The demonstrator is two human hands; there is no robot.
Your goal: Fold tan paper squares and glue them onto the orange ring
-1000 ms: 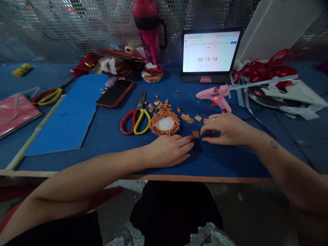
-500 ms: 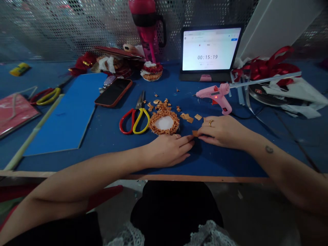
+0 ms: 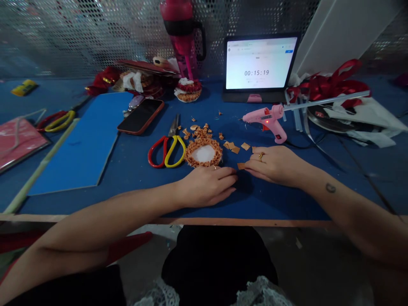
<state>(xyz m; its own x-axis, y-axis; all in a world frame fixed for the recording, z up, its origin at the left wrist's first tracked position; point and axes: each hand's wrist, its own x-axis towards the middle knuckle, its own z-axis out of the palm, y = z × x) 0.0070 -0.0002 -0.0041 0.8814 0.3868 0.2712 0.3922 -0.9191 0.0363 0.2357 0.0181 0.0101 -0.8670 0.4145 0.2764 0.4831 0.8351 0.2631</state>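
Between the fingertips of my right hand [image 3: 270, 165] is a small tan paper square [image 3: 241, 166], held just above the blue table. My left hand [image 3: 208, 185] is close by on the left, fingers bent and pressed together; whether anything is pinched in them is hidden. Right behind it lies a round piece with a ruffled brown paper rim [image 3: 219, 154] and a white centre. Several loose tan squares [image 3: 235, 149] lie beyond my right fingers. Crumpled brown paper bits [image 3: 194, 131] are scattered behind the ruffled round.
Scissors with red and yellow handles [image 3: 168, 151] lie left of the round. A pink glue gun [image 3: 270, 120], its light lit, rests behind my right hand. Further back stand a tablet [image 3: 259, 63] and a pink bottle [image 3: 183, 38]. A phone [image 3: 140, 116] and blue board [image 3: 79, 144] lie left.
My left fingertips have drawn slightly left, away from the paper square, which stays at my right fingertips. The whole view has shifted a little.
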